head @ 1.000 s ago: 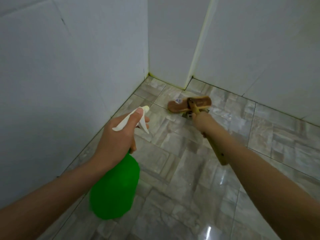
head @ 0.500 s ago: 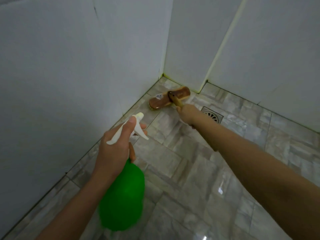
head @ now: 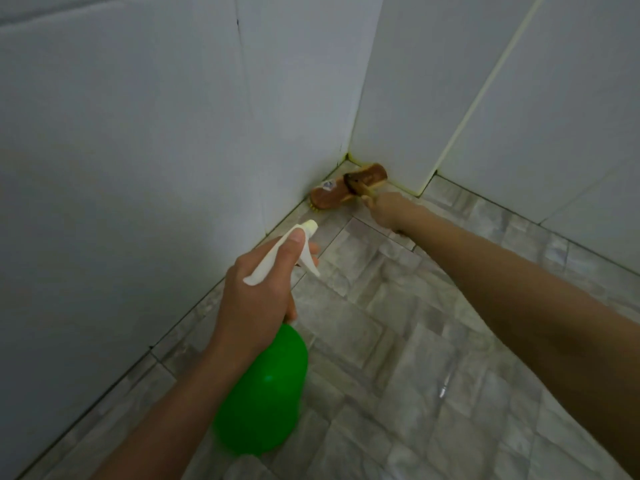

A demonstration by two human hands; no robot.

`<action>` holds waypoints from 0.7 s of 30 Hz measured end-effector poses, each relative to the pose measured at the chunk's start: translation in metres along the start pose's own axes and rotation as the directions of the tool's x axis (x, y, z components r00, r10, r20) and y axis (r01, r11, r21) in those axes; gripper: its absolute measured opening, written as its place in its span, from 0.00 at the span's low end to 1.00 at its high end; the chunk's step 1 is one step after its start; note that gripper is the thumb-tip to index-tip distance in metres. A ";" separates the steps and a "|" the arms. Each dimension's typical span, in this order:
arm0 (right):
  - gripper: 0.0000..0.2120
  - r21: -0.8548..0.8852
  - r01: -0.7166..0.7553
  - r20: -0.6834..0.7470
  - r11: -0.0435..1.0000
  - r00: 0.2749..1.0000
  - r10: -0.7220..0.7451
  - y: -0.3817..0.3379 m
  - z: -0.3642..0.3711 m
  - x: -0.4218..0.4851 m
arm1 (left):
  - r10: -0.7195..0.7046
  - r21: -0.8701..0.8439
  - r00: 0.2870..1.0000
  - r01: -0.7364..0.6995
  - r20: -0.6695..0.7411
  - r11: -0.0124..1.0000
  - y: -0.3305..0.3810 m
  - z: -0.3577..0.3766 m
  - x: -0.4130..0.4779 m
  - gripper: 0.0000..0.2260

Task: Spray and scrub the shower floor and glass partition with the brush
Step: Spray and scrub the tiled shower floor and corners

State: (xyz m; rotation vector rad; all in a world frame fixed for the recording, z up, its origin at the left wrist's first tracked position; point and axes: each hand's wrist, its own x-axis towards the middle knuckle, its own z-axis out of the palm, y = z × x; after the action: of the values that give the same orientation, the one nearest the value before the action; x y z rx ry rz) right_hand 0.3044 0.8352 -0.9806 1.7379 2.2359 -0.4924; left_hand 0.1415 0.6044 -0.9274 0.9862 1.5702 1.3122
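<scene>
**Ann:** While your left hand [head: 256, 299] is wrapped round the neck of the green spray bottle [head: 266, 393], can you see what is in it?

**Ben:** No. The bottle is solid green, so you cannot tell how full it is. One of your fingers lies on top of the white spray head [head: 273, 261].

**Ann:** And your right hand [head: 389, 209]?

**Ben:** It is closed tight round the handle of the brush [head: 346, 187]. Your two hands are well apart, with the right one reaching much farther out.

**Ann:** Where is your brush?

**Ben:** Its brown head is down on the floor [head: 415, 341], pushed right into the corner. One end is up against the left wall [head: 138, 168]. The other end is just beside the back wall [head: 415, 81]. It is a tight spot. The open floor is to your right and back toward you.

**Ann:** Which way does your brush lie?

**Ben:** The head lies long-ways across the corner, from the left wall over to the back wall. The handle comes off the middle of the head and runs back to your right hand. Some yellow bristles peek out under the left end.

**Ann:** And your bottle?

**Ben:** Its nozzle points away from you, toward the corner. Its round body hangs low, close to you.
</scene>
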 end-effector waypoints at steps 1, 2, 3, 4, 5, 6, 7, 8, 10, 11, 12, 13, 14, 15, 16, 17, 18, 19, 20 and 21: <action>0.27 0.007 0.031 -0.011 1.000 0.999 -0.031 0.000 -0.002 0.011 | -0.002 0.002 1.000 0.002 -0.007 1.000 -0.003 -0.001 0.000 0.20; 0.26 0.000 0.054 -0.008 0.999 0.999 -0.054 0.004 -0.002 0.012 | -0.004 0.003 1.000 0.004 -0.011 1.000 -0.004 -0.001 -0.001 0.20; 0.26 -0.002 0.068 0.011 0.998 0.998 -0.067 0.014 0.003 0.006 | -0.007 -0.002 1.000 0.007 -0.011 1.000 -0.006 -0.002 -0.002 0.20; 0.27 -0.016 0.085 0.034 0.996 0.996 -0.085 0.027 0.009 -0.007 | -0.014 -0.015 1.000 0.014 -0.014 1.000 -0.006 -0.003 -0.004 0.20; 0.28 -0.029 0.106 0.057 0.994 0.993 -0.105 0.036 0.017 -0.019 | -0.021 -0.023 1.000 0.021 -0.017 1.000 -0.008 -0.006 -0.005 0.21; 0.28 -0.048 0.124 0.091 0.991 0.989 -0.119 0.047 0.024 -0.035 | -0.029 -0.021 1.000 0.029 -0.012 0.999 -0.008 -0.006 -0.007 0.21; 0.28 -0.056 0.157 0.123 0.986 0.981 -0.149 0.050 0.031 -0.044 | -0.040 -0.016 0.999 0.040 -0.012 0.999 -0.009 -0.009 -0.008 0.20; 0.28 -0.060 0.187 0.133 0.980 0.975 -0.178 0.052 0.036 -0.046 | -0.045 -0.013 0.999 0.045 -0.010 0.999 -0.009 -0.012 -0.008 0.20; 0.27 -0.089 0.202 0.090 0.975 0.977 -0.194 0.046 0.028 -0.027 | -0.046 0.003 0.999 0.047 -0.009 0.999 -0.009 -0.017 -0.007 0.22; 0.27 -0.088 0.173 0.052 0.981 0.984 -0.169 0.041 0.021 -0.012 | -0.042 0.019 0.999 0.042 -0.016 0.999 -0.009 -0.020 -0.006 0.23; 0.27 -0.075 0.134 0.019 0.988 0.991 -0.133 0.035 0.013 0.003 | -0.033 0.032 0.999 0.034 -0.027 0.999 -0.009 -0.021 -0.006 0.24; 0.28 -0.049 0.089 -0.012 0.995 0.996 -0.090 0.030 0.006 0.014 | -0.028 0.038 0.999 0.029 -0.037 0.999 -0.009 -0.024 -0.006 0.24; 0.28 -0.026 0.058 -0.046 0.998 0.997 -0.059 0.024 0.002 0.024 | -0.023 0.045 0.999 0.025 -0.044 0.999 -0.010 -0.026 -0.006 0.23; 0.28 0.008 0.051 -0.069 0.999 0.996 -0.051 0.017 0.002 0.028 | -0.018 0.054 0.999 0.021 -0.043 0.998 -0.010 -0.028 -0.007 0.21; 0.27 0.042 0.073 -0.069 0.996 0.995 -0.070 0.010 0.009 0.029 | -0.014 0.063 0.999 0.016 -0.038 0.998 -0.010 -0.028 -0.008 0.20; 0.26 0.068 0.108 -0.047 0.992 0.993 -0.105 -0.001 0.018 0.023 | -0.010 0.064 0.999 0.013 -0.037 0.998 -0.010 -0.029 -0.009 0.19; 0.25 0.083 0.164 -0.036 0.983 0.986 -0.161 -0.011 0.028 0.013 | -0.010 0.056 0.999 0.012 -0.037 0.998 -0.009 -0.028 -0.009 0.20; 0.24 0.075 0.231 -0.025 0.970 0.973 -0.230 -0.020 0.038 0.002 | -0.017 0.043 0.999 0.019 -0.040 0.999 -0.007 -0.028 -0.010 0.21; 0.23 0.040 0.298 -0.002 0.954 0.955 -0.298 -0.028 0.046 -0.008 | -0.028 0.031 0.999 0.029 -0.043 0.999 -0.006 -0.028 -0.010 0.21; 0.23 0.008 0.341 0.005 0.940 0.940 -0.341 -0.029 0.050 -0.012 | -0.036 0.028 0.999 0.037 -0.040 0.999 -0.005 -0.028 -0.010 0.19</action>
State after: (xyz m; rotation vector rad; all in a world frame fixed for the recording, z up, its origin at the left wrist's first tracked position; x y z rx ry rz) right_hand 0.2790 0.7968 -1.0183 1.3478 2.5447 -0.5751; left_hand 0.1183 0.5848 -0.9281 0.9506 1.6333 1.2942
